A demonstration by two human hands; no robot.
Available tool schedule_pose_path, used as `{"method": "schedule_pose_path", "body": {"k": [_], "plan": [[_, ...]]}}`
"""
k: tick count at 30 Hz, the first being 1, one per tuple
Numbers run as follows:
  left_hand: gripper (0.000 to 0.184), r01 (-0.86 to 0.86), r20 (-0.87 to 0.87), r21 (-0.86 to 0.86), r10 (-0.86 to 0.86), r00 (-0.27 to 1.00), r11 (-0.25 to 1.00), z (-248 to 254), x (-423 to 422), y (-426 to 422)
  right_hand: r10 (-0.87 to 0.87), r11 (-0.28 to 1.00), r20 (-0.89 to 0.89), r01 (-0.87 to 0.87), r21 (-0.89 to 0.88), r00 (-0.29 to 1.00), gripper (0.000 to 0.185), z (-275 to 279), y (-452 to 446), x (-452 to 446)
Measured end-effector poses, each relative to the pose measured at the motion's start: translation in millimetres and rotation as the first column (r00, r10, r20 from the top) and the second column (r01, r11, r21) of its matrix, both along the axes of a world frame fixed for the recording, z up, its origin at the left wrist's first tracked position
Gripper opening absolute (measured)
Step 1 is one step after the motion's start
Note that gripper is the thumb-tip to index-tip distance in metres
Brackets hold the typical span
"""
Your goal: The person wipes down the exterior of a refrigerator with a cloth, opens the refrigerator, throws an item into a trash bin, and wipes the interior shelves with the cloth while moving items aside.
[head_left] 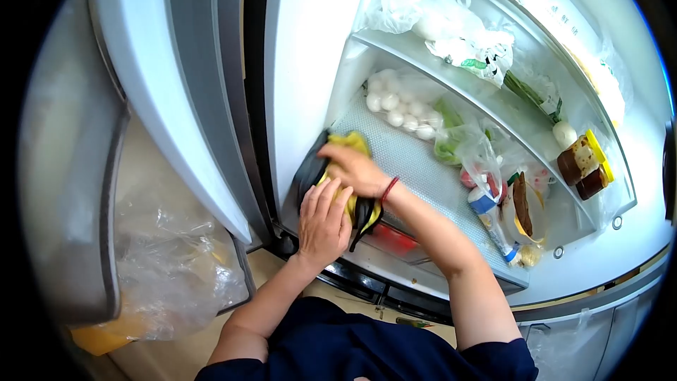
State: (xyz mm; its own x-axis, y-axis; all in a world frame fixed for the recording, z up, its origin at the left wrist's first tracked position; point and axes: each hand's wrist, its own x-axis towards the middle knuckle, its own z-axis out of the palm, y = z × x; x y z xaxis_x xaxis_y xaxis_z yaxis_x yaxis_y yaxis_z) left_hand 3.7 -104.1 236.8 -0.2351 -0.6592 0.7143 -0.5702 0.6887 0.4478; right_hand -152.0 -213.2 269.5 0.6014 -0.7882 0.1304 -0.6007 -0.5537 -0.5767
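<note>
A bundle of black and yellow material (310, 164) lies at the left front of the lower refrigerator shelf (395, 162), against the side wall. My left hand (324, 219) rests on its near side, fingers extended and slightly apart. My right hand (352, 169), with a red band at the wrist, reaches across the bundle's upper part; its thumb and fingers press on it, and some fingertips are hidden. Behind the hands, a clear bag of white round items (402, 104) sits on the same shelf.
Leafy greens (451, 142), a blue and white package (486, 208) and a round container (525, 212) stand to the right. Jars with yellow lids (585, 162) are on the shelf above. A refrigerator door (204, 85) stands open at the left, near plastic bags (176, 261).
</note>
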Motion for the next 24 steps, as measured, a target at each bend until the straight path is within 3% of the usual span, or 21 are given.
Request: {"method": "schedule_pose_path", "body": {"k": [1,2,3,4,6,7,8,9,10,12,14,15,17,20,21,24], "plan": [[0.05,0.002,0.019,0.005,-0.002,1.0,1.0,3.6,1.3,-0.4,-0.122,0.976,-0.047,0.111,-0.186,0.991,0.047,-16.5,-22.3,-19.5],[0.049,-0.001,0.033,0.011,0.001,0.999,1.0,5.7,0.3,-0.6,-0.278,0.951,-0.072,0.264,-0.162,0.958,0.042,-0.5,-36.3,-25.3],[0.045,0.005,0.02,0.012,-0.005,1.0,1.0,6.0,-0.9,0.7,-0.349,0.905,-0.05,0.322,-0.279,0.936,0.042,1.3,-49.3,-24.0],[0.044,0.017,0.029,0.025,-0.018,0.999,1.0,9.6,-0.6,3.4,-0.327,0.937,-0.053,0.316,-0.148,0.944,0.042,2.3,-58.7,-22.1],[0.042,0.019,-0.021,0.019,-0.018,1.0,1.0,13.0,0.9,6.9,-0.391,0.875,-0.222,0.286,-0.391,0.893,0.041,-16.1,-55.1,-6.8],[0.041,0.029,-0.062,-0.01,-0.029,0.998,1.0,12.4,1.3,7.2,-0.314,0.936,-0.306,0.239,-0.26,0.899,0.039,-15.9,-47.4,-7.2],[0.039,0.038,-0.107,-0.035,-0.042,0.993,0.999,11.7,0.4,7.4,-0.175,0.981,-0.19,0.154,-0.12,0.966,0.035,-19.8,-28.7,-11.2],[0.038,0.045,-0.153,-0.065,-0.055,0.987,0.997,11.5,-2.6,5.4,-0.071,0.988,-0.174,0.045,-0.149,0.982,0.035,-28.0,-8.5,-13.6],[0.033,0.065,-0.217,-0.067,-0.078,0.973,0.996,12.3,-8.7,4.4,0.11,0.967,-0.312,-0.175,-0.187,0.944,0.043,-17.5,15.9,-9.3],[0.03,0.126,-0.207,-0.048,-0.133,0.969,0.991,13.4,-23.1,-0.2,0.209,0.947,-0.129,-0.234,-0.22,0.969,0.054,-0.4,41.5,-20.8],[0.039,0.094,-0.038,0.009,-0.094,0.995,0.996,10.5,-31.9,-12.1,0.083,0.978,-0.299,-0.135,-0.157,0.951,0.067,3.4,22.9,-38.2],[0.042,0.044,0.033,0.04,-0.046,0.998,0.998,13.4,-34.4,-18.0,-0.018,0.983,-0.222,-0.023,-0.182,0.975,0.065,-5.8,2.4,-48.1],[0.054,-0.069,0.191,0.157,0.038,0.981,0.985,17.3,-37.1,-36.7,-0.263,0.953,-0.291,0.202,-0.224,0.92,0.063,-14.8,-42.3,-51.7],[0.057,-0.167,0.237,0.199,0.118,0.964,0.966,8.0,-36.7,-67.5,-0.508,0.849,-0.276,0.42,-0.32,0.816,0.058,-32.7,-101.5,-33.5],[0.046,-0.209,0.167,0.068,0.196,0.966,0.975,10.6,-36.7,-69.3,-0.566,0.814,-0.313,0.457,-0.359,0.763,0.06,-33.7,-106.9,-24.1],[0.03,-0.137,0.126,0.158,0.118,0.985,0.978,20.9,-31.7,-65.9,-0.473,0.868,-0.262,0.395,-0.3,0.841,0.055,-36.1,-100.7,-28.3]]}}
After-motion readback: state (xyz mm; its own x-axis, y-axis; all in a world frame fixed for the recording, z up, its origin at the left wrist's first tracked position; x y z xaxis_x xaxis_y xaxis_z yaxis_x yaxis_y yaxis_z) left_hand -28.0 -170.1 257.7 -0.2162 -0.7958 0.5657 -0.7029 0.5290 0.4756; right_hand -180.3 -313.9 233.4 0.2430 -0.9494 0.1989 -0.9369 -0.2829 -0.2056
